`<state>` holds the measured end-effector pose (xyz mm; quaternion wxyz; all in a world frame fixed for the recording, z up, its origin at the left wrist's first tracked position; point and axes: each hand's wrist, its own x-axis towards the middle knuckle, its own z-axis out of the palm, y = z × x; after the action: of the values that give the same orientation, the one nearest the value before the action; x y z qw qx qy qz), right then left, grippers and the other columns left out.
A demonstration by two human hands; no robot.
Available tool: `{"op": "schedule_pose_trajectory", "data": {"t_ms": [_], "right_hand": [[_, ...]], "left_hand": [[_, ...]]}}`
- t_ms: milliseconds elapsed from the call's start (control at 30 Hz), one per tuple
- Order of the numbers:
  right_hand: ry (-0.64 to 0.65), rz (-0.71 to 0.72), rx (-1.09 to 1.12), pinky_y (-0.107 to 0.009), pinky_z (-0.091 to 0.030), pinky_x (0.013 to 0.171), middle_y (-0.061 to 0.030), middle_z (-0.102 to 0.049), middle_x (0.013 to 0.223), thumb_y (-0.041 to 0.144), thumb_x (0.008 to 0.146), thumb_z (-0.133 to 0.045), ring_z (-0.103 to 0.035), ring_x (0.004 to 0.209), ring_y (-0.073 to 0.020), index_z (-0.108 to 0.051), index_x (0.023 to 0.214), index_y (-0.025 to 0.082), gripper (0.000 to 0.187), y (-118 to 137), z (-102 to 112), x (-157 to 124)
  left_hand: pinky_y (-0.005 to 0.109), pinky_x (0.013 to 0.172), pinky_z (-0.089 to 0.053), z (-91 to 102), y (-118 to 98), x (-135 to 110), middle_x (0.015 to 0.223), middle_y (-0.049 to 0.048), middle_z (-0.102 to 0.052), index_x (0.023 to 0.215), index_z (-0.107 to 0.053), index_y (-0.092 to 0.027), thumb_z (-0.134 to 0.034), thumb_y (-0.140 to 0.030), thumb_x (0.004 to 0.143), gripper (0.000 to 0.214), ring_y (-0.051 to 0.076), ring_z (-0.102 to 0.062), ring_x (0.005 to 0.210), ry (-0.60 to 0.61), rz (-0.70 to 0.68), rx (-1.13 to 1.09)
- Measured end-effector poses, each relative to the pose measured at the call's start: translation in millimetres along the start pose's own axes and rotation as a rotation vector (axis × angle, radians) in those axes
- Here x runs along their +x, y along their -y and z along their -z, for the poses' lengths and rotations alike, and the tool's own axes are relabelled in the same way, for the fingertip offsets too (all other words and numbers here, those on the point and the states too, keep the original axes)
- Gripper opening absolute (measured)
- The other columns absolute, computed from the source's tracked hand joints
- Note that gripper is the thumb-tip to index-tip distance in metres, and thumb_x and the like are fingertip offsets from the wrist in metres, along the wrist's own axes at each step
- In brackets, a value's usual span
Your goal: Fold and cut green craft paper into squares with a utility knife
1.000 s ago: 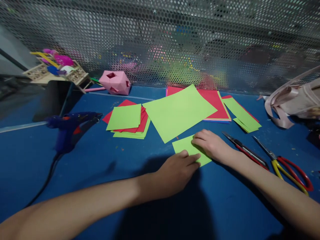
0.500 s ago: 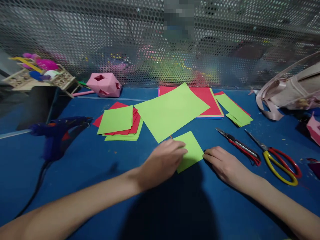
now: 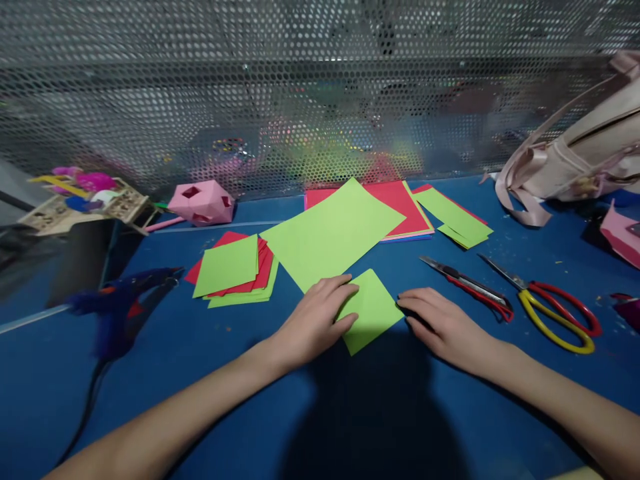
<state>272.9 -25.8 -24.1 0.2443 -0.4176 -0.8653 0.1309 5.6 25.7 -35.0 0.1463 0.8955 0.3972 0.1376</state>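
A small green paper square [image 3: 373, 313] lies turned at an angle on the blue table in front of me. My left hand [image 3: 320, 317] rests over its left corner, fingers apart, with the thumb and fingertips on the paper. At the opposite corner, my right hand [image 3: 440, 323] lies low on the table. Its fingers are apart, and the fingertips are at the paper's right corner; whether they press on it I cannot tell. Just beyond the left hand lies a large green sheet [image 3: 330, 233], its near corner hidden behind that hand.
Left of the large sheet lies a stack of green and red squares [image 3: 227, 267]. A blue glue gun [image 3: 117, 307] and a pink paper shape [image 3: 203, 202] are farther left. To the right are a utility knife [image 3: 470, 285], scissors [image 3: 555, 313], paper strips [image 3: 453, 215] and a bag [image 3: 575, 153].
My left hand has opened from a closed curl and now lies with fingers spread on the square's left part. The right hand has hardly moved. The camera view has tilted up slightly.
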Motion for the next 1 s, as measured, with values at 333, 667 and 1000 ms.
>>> {"op": "schedule_pose_trajectory", "data": {"t_ms": [333, 667, 1000], "right_hand": [[0.054, 0.007, -0.323, -0.047, -0.05, 0.096, -0.0155, -0.064, 0.125, 0.025, 0.096, -0.044, -0.059, 0.115, -0.0295, -0.062, 0.119, 0.017, 0.03, -18.4, 29.4, -3.6], [0.106, -0.241, -0.572, -0.041, -0.049, 0.071, -0.0159, -0.068, 0.093, 0.022, 0.088, -0.049, -0.062, 0.082, -0.0293, -0.064, 0.113, 0.015, 0.029, -66.7, 52.5, -38.5], [-0.016, -0.078, -0.213, -0.042, -0.051, 0.082, -0.0154, -0.066, 0.106, 0.019, 0.096, -0.044, -0.057, 0.094, -0.0264, -0.06, 0.119, 0.012, 0.029, -39.4, 34.1, -5.1]], "left_hand": [[0.047, 0.104, -0.045, -0.7, -3.0, -0.9, 0.137, 0.0133, -0.055, 0.114, -0.062, -0.018, -0.052, -0.027, 0.095, 0.023, 0.026, -0.051, 0.126, 0.003, -0.116, -0.01], [0.053, 0.107, -0.041, 7.0, -8.7, 1.4, 0.144, 0.0159, -0.048, 0.132, -0.051, -0.017, -0.071, -0.046, 0.082, 0.061, 0.033, -0.046, 0.132, 0.079, 0.044, 0.011], [0.052, 0.108, -0.039, 3.4, -7.9, 1.7, 0.145, 0.0145, -0.047, 0.132, -0.052, -0.019, -0.072, -0.045, 0.08, 0.062, 0.033, -0.045, 0.132, 0.097, 0.078, -0.009]]}}
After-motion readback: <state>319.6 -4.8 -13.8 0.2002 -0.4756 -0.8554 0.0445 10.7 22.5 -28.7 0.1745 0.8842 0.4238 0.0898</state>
